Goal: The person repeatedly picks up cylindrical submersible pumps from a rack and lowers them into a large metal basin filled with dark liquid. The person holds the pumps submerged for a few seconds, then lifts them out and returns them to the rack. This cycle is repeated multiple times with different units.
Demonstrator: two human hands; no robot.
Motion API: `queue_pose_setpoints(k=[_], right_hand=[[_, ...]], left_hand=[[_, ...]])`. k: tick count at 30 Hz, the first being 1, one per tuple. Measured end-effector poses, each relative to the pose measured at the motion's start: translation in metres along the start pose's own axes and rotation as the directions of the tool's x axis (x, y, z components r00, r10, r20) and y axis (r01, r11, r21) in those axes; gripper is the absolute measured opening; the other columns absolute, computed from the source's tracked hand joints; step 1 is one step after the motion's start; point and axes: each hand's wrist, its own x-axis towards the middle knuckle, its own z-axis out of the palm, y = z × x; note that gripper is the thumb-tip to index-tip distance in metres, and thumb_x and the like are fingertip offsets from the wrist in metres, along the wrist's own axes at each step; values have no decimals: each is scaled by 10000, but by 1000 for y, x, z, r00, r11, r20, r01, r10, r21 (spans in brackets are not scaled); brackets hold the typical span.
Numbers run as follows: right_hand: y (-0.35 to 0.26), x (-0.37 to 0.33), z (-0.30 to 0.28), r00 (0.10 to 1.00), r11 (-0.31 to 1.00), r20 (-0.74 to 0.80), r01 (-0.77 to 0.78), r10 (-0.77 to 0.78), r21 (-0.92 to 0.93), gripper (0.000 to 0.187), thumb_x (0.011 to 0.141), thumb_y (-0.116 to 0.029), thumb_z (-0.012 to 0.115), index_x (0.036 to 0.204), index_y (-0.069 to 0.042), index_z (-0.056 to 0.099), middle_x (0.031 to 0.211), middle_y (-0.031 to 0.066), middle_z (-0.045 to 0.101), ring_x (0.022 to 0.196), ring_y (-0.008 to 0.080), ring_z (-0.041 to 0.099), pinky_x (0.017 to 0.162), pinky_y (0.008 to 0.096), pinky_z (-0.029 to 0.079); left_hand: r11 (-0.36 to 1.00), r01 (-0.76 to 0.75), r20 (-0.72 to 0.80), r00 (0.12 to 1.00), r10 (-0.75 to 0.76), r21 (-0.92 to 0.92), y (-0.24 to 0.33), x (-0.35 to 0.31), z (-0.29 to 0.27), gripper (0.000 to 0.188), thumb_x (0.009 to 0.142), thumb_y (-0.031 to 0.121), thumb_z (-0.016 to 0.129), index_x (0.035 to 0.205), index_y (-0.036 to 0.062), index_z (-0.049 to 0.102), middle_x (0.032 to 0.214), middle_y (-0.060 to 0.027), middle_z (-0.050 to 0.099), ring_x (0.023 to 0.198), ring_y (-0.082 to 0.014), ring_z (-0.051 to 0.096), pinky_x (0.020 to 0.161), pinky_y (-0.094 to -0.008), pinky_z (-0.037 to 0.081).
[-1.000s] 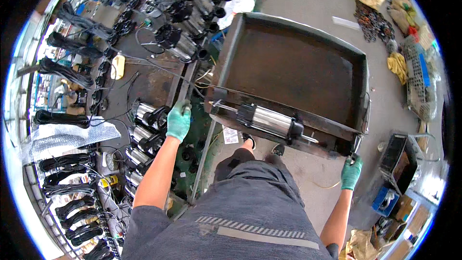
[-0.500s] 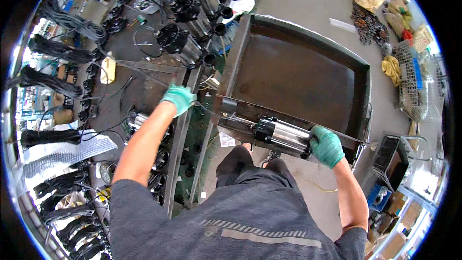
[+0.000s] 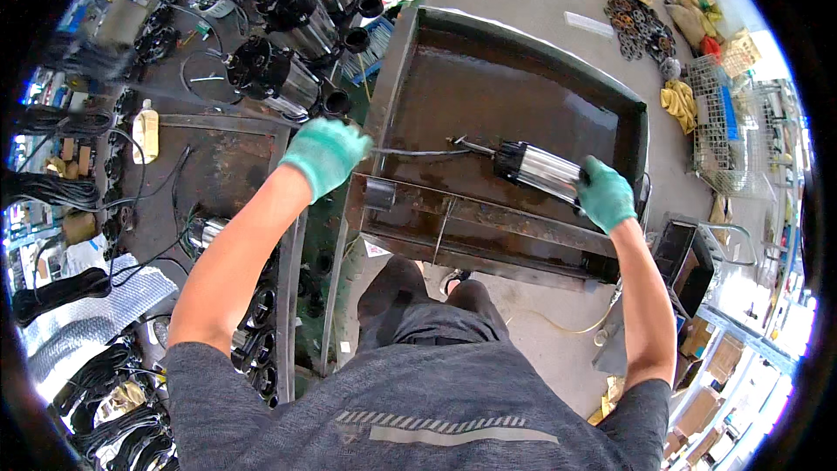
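Motor (image 3: 542, 168) held over the tray (image 3: 514, 78), apparently being positioned.
Right hand (image 3: 608, 194) is clamped on its right end; left hand (image 3: 325, 157) looks closed around the cable (image 3: 414, 153). The next move calls for guiding both together, without jerking the cable.

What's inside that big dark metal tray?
Inside the tray is a brown, shiny bottom. The silver cylinder, gripped by the right hand, blocks part of the view; what lies behind them cannot be seen.
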Motion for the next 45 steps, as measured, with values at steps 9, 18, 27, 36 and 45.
queue_pose_setpoints(k=[9,18,27,36,45], right_hand=[[-19,55,90,998,999,30,-48,48,3,275,893,-227,661,1144,-116,642,1249,160,652,1026,414,686,861,520,557],[-26,82,131,996,993,-15,-81,83,84,368,889,-238,691,1229,-131,601,1399,164,573,1038,422,691,852,516,571],[-29,65,140,985,978,-167,-15,51,209,365,893,-156,674,1249,-111,609,1283,189,629,1010,443,673,836,523,555],[100,-20,140,885,901,-362,-131,294,414,215,934,-152,646,1129,-62,648,1098,176,701,949,410,683,815,450,555],[90,-10,139,830,809,-29,-535,557,242,411,1034,-484,465,1100,-146,689,1029,220,732,985,466,685,842,563,540]], left_hand=[[998,62,399,914,-66,24,-30,76,11,203,975,153,555,1042,99,739,1050,-147,767,973,-367,742,789,-501,589],[966,259,441,867,-233,2,-45,76,43,208,987,159,553,1110,85,704,1091,-190,740,1014,-399,716,806,-507,581],[987,148,410,897,-162,67,-49,74,46,190,983,178,552,1085,83,681,1035,-186,742,979,-405,718,785,-533,570],[971,227,452,860,-239,82,-42,75,33,200,958,147,588,1121,114,700,1109,-171,738,1044,-383,712,837,-507,577],[949,308,413,857,-309,69,-38,72,35,225,1000,266,568,1105,115,698,1053,-187,735,1003,-412,703,830,-531,555]])
